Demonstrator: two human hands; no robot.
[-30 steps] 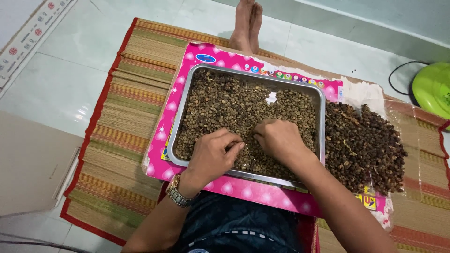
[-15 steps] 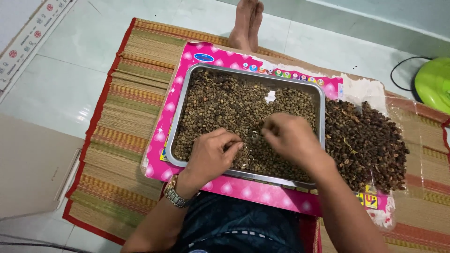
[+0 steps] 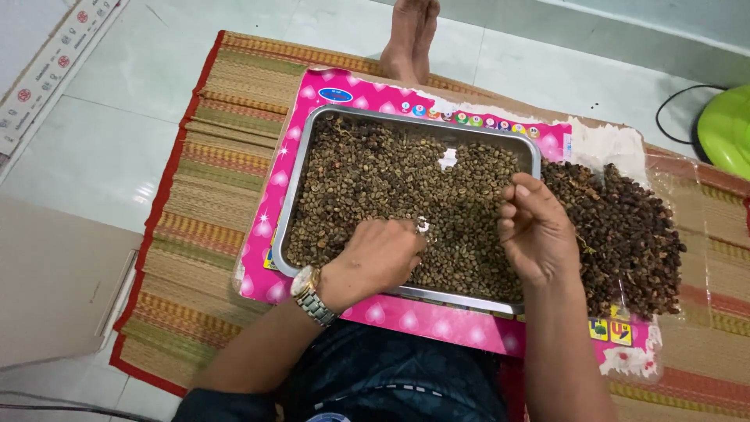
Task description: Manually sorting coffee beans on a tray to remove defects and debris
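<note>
A steel tray (image 3: 437, 126) full of pale brown beans (image 3: 375, 176) lies on a pink patterned sheet (image 3: 367, 90). My left hand (image 3: 379, 258), with a metal watch (image 3: 311, 295) on the wrist, rests knuckles-up on the beans near the tray's front edge, its fingertips bent down into them. My right hand (image 3: 539, 230) hovers over the tray's right rim with its fingers curled and palm turned left. Whether it holds beans is hidden. Right of the tray lies a heap of darker beans and husks (image 3: 633, 227) on clear plastic.
Everything sits on a striped woven mat (image 3: 211, 156) on a white tiled floor. My bare feet (image 3: 408, 35) lie beyond the tray. A green round object (image 3: 726, 129) with a black cable (image 3: 672, 109) is at far right. A brown cardboard sheet (image 3: 55, 281) lies at left.
My right hand has lifted off the beans at the tray's middle and moved right to the tray's rim, near the dark heap. My left hand has shifted slightly right and flattened onto the beans.
</note>
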